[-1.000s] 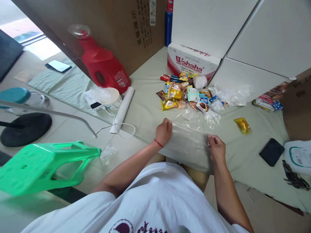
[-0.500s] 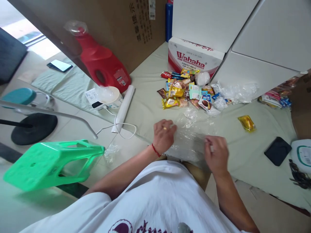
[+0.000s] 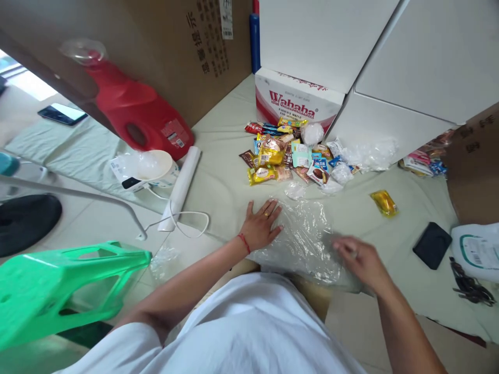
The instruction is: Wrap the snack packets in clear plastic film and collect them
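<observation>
A clear plastic bag (image 3: 304,246) lies spread and wrinkled on the pale green cloth in front of me. My left hand (image 3: 261,227) rests flat on its left edge, fingers spread. Over the bag's right side is my right hand (image 3: 360,258), slightly blurred, its fingers stretched out and holding nothing; whether it touches the plastic I cannot tell. Beyond the bag sits a pile of wrapped snacks (image 3: 268,156), with crumpled clear plastic (image 3: 295,191) at its near side. One yellow-wrapped snack (image 3: 384,202) lies apart to the right.
A Wahaha carton (image 3: 294,106) stands behind the snacks, against white boxes (image 3: 312,41). To the left are a red jug (image 3: 144,109), a paper tub (image 3: 166,174), a white roll (image 3: 179,189) and a green stool (image 3: 74,285). A black wallet (image 3: 432,245) lies at right.
The plastic bag now lies flatter and wider. My left hand has gone from closed to spread flat on it; my right hand has opened and moved right and slightly down. The view has shifted.
</observation>
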Available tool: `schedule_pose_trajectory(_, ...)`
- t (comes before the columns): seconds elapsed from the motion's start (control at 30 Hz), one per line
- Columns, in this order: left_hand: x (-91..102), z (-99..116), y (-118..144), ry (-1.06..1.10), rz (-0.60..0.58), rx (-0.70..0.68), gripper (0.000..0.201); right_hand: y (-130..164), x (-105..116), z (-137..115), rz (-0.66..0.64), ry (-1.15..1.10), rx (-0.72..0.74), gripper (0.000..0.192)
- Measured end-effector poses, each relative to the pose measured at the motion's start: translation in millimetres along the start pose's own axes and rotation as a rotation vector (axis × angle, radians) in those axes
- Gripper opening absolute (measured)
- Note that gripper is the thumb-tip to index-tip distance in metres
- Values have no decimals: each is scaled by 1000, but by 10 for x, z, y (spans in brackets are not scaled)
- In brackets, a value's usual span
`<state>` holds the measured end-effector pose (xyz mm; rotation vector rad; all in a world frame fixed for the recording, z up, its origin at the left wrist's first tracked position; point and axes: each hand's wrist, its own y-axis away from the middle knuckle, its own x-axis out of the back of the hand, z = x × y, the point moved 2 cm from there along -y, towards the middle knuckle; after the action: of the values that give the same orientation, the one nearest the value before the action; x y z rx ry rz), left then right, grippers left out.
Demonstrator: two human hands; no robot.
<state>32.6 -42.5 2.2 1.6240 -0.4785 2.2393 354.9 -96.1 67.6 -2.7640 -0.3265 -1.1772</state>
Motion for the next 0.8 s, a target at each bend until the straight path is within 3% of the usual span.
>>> schedule_pose_trajectory(0.1, -1, 22, -27, 1, 9, -3, 64, -958, 169, 33, 213, 314, 28, 31)
schedule_pose_trajectory(0.2, 2, 11, -38, 0, 11, -6, 64, -1850, 24, 30, 145, 562, 54, 49)
schedule_pose_trajectory(0.3, 11, -22, -28, -7, 21, -15, 65, -2304, -119, 51, 44, 677, 71, 46)
schedule_pose_trajectory(0.4, 21, -45, -13, -14, 34, -20, 65, -2319, 1, 104, 124, 588, 59, 48)
schedule_pose_trajectory(0.5, 21, -46, -13, -17, 45, -18, 65, -2041, 304, 86, 289, 362, 69, 53)
schedule_pose_trajectory(0.57, 14, -39, -28, -21, 53, -19, 64, -1775, 439, -12, 273, 130, 56, 54)
schedule_pose_trajectory(0.67, -3, -34, -71, -26, 56, -29, 60, -1396, 334, -264, -42, -215, -34, 56)
schedule_pose_trajectory(0.73, -9, -44, -101, -27, 51, -34, 56, -1218, 79, -429, -298, -341, -55, 56)
schedule_pose_trajectory(0.8, -7, -69, -120, -26, 49, -38, 53, -1126, -228, -510, -442, -356, -14, 52)
